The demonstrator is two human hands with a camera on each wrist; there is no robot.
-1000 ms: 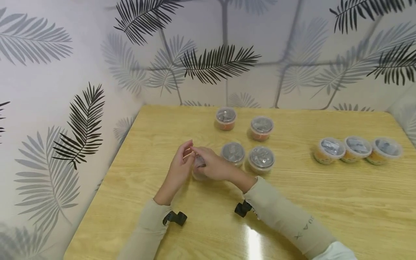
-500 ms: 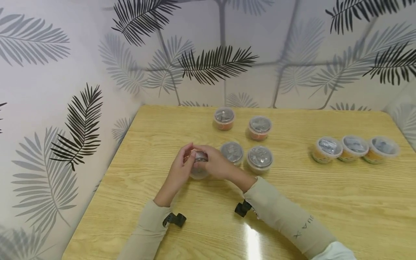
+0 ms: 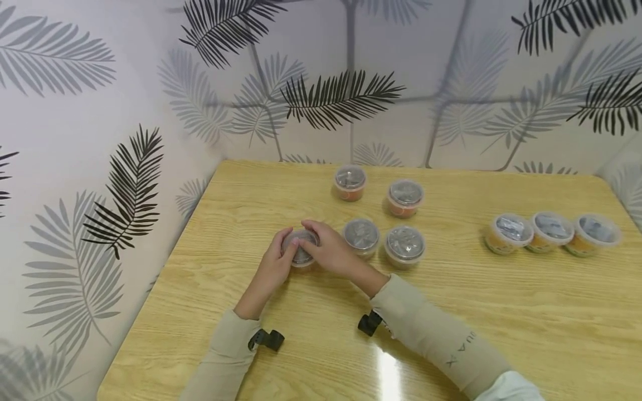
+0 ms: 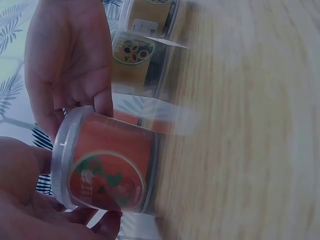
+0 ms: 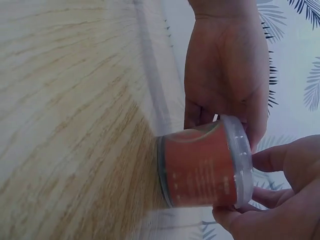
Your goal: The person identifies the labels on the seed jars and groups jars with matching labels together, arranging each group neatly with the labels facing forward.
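A clear plastic tub [image 3: 301, 256] with a red label and a round lid stands upright on the table between the hands. The left hand [image 3: 275, 260] grips it from the left, thumb over the lid. From the other side the right hand [image 3: 331, 252] holds the rim, its thumb also on the lid. In the left wrist view the tub's red label [image 4: 107, 165] carries a round green-edged picture; the right hand [image 4: 70, 60] reaches round its far side. The right wrist view shows the tub's lid [image 5: 239, 160] between both hands, with the right hand's fingers under the rim.
Close on the right stand two lidded tubs, a nearer-left tub [image 3: 361, 236] and its neighbour [image 3: 404, 245]. Two red-labelled tubs, one [image 3: 349, 182] and another [image 3: 404, 197], stand farther back. Three orange-labelled tubs [image 3: 506, 234] form a row at right on the wooden table [image 3: 451, 312].
The hands have spread to either side of the lid and their thumbs now lie on top of it. More of the lid shows. The tub has shifted slightly away from the person. Other tubs stay put.
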